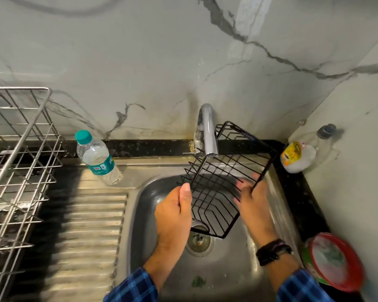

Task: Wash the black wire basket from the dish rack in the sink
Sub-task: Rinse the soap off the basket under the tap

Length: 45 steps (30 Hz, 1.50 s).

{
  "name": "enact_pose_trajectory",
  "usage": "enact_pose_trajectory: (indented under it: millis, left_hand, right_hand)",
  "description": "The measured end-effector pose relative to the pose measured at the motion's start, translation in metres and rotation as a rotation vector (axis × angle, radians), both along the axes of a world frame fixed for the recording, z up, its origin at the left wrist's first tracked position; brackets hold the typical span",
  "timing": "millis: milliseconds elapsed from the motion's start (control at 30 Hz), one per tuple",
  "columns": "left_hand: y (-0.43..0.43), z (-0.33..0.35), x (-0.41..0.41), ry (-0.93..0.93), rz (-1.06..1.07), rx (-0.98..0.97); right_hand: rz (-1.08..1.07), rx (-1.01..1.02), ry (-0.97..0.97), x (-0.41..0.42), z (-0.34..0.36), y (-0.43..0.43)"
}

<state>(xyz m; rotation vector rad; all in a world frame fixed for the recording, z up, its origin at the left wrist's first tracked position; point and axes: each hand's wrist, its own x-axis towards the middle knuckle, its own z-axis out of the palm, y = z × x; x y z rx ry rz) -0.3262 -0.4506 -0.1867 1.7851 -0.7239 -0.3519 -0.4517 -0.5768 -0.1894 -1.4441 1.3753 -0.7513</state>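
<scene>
The black wire basket (224, 182) is tilted over the steel sink (231, 267), its upper end just under the chrome tap (207, 129). My left hand (174, 216) grips the basket's left edge, thumb up along the wire. My right hand (254, 203) holds its right rim, fingers curled round the frame. The silver dish rack (20, 162) stands on the counter at far left. The sink drain (199, 241) shows below the basket. I cannot tell whether water is running.
A water bottle with a teal cap (97, 158) stands on the sink's back ledge. The ribbed drainboard (85, 236) lies left of the bowl. A soap bottle (298, 156) lies in the right corner. A red-rimmed tub (334, 261) sits on the right counter.
</scene>
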Motion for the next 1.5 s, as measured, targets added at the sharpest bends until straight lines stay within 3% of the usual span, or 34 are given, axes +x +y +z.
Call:
enact_pose_trajectory:
  millis: [167, 300, 400, 533, 633, 800, 967, 1233, 1333, 1433, 1500]
  left_hand:
    - [-0.006, -0.001, 0.028, -0.27, 0.053, 0.127]
    - [-0.012, 0.011, 0.053, -0.484, 0.022, 0.171]
    - [-0.017, 0.021, 0.058, -0.515, 0.034, 0.18]
    - [-0.027, 0.031, 0.066, -0.588, 0.015, 0.191]
    - [-0.033, 0.036, 0.072, -0.634, -0.012, 0.202]
    - [-0.039, 0.035, 0.083, -0.688, -0.046, 0.278]
    - [-0.031, 0.029, 0.088, -0.721, -0.092, 0.219]
    - [-0.02, 0.023, 0.092, -0.792, -0.139, 0.228]
    - [-0.017, 0.025, 0.09, -0.838, -0.151, 0.23]
    - [-0.014, 0.025, 0.085, -0.94, -0.135, 0.158]
    - [-0.014, 0.022, 0.08, -1.019, -0.128, 0.105]
  right_hand:
    - [0.03, 0.657, -0.33, 0.018, -0.034, 0.041]
    - [0.167, 0.868, -0.377, 0.025, -0.044, 0.043]
    - [0.332, 0.948, -0.329, 0.038, -0.04, 0.039]
    - [0.526, 0.839, -0.147, 0.057, -0.034, 0.033]
    - [0.521, 0.729, -0.059, 0.065, -0.032, 0.023]
    - [0.311, 0.64, -0.235, 0.062, -0.031, -0.008]
    - [0.302, 0.652, -0.312, 0.045, -0.025, -0.03]
    - [-0.004, 0.62, -0.529, 0.026, -0.01, -0.052]
    - [-0.088, 0.431, -0.594, 0.02, -0.015, -0.045]
    - [-0.093, 0.189, -0.472, 0.013, -0.012, -0.041]
    - [-0.117, 0.224, -0.523, 0.012, -0.01, -0.046]
